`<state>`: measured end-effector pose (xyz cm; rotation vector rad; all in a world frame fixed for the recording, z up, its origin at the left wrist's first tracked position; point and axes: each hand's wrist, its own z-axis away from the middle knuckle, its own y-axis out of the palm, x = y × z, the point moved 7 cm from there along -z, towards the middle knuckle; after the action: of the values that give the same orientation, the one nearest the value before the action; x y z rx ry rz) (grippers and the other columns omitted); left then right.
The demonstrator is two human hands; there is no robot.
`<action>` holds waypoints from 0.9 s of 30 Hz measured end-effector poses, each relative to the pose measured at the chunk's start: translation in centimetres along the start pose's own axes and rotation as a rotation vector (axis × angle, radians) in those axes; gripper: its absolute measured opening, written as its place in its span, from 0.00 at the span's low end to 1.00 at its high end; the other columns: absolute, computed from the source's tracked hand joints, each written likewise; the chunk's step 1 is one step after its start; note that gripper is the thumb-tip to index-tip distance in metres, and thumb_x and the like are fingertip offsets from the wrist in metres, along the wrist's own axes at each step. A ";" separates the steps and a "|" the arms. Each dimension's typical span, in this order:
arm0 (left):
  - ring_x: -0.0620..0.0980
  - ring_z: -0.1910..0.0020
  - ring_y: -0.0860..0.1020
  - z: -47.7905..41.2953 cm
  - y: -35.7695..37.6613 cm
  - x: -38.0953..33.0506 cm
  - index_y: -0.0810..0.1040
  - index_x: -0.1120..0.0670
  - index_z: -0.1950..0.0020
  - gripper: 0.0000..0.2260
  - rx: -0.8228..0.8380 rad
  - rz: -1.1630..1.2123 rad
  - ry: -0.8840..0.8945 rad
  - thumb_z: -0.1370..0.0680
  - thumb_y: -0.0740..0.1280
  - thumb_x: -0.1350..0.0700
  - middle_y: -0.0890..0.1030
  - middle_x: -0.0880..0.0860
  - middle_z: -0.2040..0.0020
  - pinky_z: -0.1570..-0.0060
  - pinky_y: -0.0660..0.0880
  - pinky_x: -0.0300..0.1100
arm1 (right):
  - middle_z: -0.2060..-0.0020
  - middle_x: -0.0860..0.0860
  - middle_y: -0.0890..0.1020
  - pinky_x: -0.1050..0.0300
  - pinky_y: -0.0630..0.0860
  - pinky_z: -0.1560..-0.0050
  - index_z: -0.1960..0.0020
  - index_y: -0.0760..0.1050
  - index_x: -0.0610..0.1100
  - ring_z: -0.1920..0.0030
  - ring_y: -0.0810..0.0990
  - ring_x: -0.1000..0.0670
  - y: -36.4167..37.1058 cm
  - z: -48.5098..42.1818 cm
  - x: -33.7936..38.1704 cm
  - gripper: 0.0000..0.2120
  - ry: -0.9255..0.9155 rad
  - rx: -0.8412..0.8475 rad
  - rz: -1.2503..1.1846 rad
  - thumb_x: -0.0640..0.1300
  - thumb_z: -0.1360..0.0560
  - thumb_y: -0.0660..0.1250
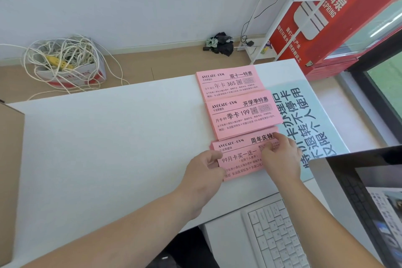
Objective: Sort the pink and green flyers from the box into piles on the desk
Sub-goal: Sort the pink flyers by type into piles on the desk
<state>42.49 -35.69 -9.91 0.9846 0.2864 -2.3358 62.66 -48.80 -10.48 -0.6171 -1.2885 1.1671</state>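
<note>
Three piles of pink flyers lie in a column on the white desk (108, 137): a far pile (228, 82), a middle pile (241, 115) and a near pile (239, 159). My left hand (204, 172) grips the near pile's left edge, thumb on top. My right hand (280, 156) rests on the pile's right side, fingers curled down onto the top flyer. A brown cardboard box (9, 148) shows at the left edge of the desk. No green flyers are in view.
A pale green notice sheet (313, 115) lies right of the piles. A white keyboard (276, 237) and a monitor (369, 202) sit at the near right. On the floor beyond are a box of tangled cables (65, 61) and a red cooler (326, 17).
</note>
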 end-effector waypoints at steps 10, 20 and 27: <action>0.37 0.41 0.76 0.5 -1.8 0.1 0.78 0.40 0.53 0.18 -0.067 0.021 -0.041 0.20 0.62 0.65 0.79 0.38 0.47 0.39 0.68 0.40 | 0.23 0.44 0.66 0.40 0.58 0.22 0.22 0.64 0.44 0.23 0.61 0.39 0.5 0.5 0.7 0.26 0.004 0.028 -0.004 0.45 0.19 0.60; 0.43 0.38 0.80 -0.3 -0.7 0.2 0.82 0.47 0.42 0.20 -0.025 0.167 -0.062 0.26 0.62 0.67 0.86 0.42 0.45 0.27 0.69 0.49 | 0.25 0.43 0.68 0.40 0.58 0.23 0.20 0.62 0.45 0.25 0.61 0.39 0.1 -0.3 1.2 0.31 -0.003 0.068 -0.014 0.42 0.22 0.61; 0.31 0.45 0.79 0.3 -1.0 0.3 0.84 0.43 0.48 0.19 -0.051 0.079 -0.029 0.22 0.61 0.66 0.86 0.35 0.51 0.41 0.71 0.34 | 0.24 0.44 0.66 0.39 0.60 0.24 0.21 0.63 0.45 0.25 0.60 0.40 0.5 -0.5 1.0 0.29 0.009 0.036 -0.002 0.42 0.22 0.60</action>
<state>41.55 -35.16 -9.89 0.9205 0.2892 -2.2581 62.86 -47.60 -10.67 -0.5944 -1.2572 1.1821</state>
